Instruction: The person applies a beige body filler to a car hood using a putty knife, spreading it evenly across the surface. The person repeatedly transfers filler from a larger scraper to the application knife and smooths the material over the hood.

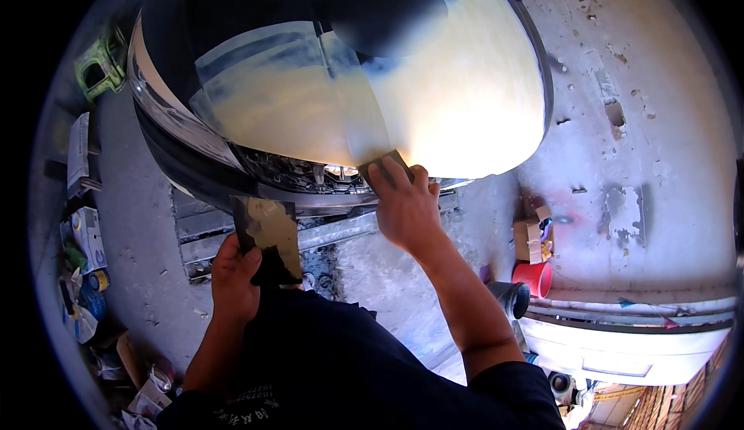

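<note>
A dark car body panel [256, 11] fills the upper middle, much of it covered in pale yellow filler [457, 89]. My right hand [404, 205] presses a small dark spreader [385, 165] against the panel's lower edge, fingers flat on the blade. Lower left, my left hand [235, 275] grips a dark rectangular board [269, 236] smeared with yellowish filler, held upright below the panel. My dark sleeves and shirt fill the lower middle.
Concrete floor [643, 135] with patched spots lies to the right. A red bucket [533, 279] and a cardboard box [530, 238] stand at right. Cans, boxes and clutter [85, 259] line the left side. A green object [101, 69] sits at upper left. A white panel [620, 345] lies lower right.
</note>
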Action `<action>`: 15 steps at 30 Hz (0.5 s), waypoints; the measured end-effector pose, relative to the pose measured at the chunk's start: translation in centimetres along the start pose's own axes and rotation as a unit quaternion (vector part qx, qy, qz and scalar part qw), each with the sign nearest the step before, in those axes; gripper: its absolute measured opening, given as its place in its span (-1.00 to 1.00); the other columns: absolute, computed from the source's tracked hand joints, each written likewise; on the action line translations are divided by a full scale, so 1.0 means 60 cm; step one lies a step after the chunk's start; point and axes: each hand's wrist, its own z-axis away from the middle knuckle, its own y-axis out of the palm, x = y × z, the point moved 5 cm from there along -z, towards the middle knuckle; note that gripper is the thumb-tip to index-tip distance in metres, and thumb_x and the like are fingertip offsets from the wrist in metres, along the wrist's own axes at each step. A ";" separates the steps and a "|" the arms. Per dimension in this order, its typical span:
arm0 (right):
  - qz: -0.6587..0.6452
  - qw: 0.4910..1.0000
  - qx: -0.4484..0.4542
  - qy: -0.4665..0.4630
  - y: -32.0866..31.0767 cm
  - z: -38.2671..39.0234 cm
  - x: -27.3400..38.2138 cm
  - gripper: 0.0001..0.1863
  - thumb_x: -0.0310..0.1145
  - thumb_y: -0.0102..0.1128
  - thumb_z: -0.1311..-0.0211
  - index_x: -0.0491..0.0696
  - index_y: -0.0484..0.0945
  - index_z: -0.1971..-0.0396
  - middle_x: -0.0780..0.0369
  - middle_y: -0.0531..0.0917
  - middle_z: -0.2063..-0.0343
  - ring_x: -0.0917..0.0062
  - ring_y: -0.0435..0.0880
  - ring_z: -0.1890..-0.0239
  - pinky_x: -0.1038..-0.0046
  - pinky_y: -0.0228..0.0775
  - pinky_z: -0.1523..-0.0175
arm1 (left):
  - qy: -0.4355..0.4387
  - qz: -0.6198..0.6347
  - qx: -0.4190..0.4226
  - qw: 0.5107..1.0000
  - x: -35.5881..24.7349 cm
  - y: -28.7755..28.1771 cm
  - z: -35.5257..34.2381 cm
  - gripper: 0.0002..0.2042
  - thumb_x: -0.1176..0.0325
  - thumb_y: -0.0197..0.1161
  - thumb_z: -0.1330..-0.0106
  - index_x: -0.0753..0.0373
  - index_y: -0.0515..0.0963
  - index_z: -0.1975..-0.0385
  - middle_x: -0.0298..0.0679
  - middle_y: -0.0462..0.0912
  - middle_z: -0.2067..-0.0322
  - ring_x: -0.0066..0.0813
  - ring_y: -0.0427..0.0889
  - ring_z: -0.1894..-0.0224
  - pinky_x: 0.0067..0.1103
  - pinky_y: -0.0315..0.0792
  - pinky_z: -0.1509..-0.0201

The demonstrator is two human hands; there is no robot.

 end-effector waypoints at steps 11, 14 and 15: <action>0.034 0.999 -0.015 -0.014 0.030 0.023 -0.011 -0.34 -0.36 0.22 -0.02 0.13 0.40 -0.24 0.26 0.35 -0.27 0.04 0.36 -0.11 -0.03 0.33 0.02 | 0.004 0.004 0.004 1.000 -0.006 0.008 0.004 -0.69 0.57 0.12 -0.36 0.33 0.45 -0.10 -0.22 0.61 0.00 -0.48 0.58 -0.06 -0.51 0.40 -0.23; 0.027 1.000 -0.003 -0.006 0.034 0.031 -0.019 -0.34 -0.36 0.22 -0.04 0.13 0.40 -0.25 0.26 0.34 -0.28 0.03 0.35 -0.13 -0.05 0.33 0.00 | 0.002 0.019 0.007 1.000 -0.005 0.010 0.006 -0.69 0.58 0.12 -0.35 0.33 0.45 -0.10 -0.22 0.60 0.00 -0.47 0.58 -0.06 -0.50 0.40 -0.24; 0.025 1.000 0.003 -0.003 0.035 0.033 -0.022 -0.35 -0.36 0.21 -0.04 0.13 0.40 -0.25 0.27 0.34 -0.28 0.02 0.35 -0.14 -0.05 0.34 -0.01 | -0.002 0.023 0.010 1.000 -0.004 0.011 0.007 -0.68 0.58 0.12 -0.35 0.33 0.44 -0.10 -0.22 0.60 0.00 -0.47 0.58 -0.06 -0.50 0.40 -0.24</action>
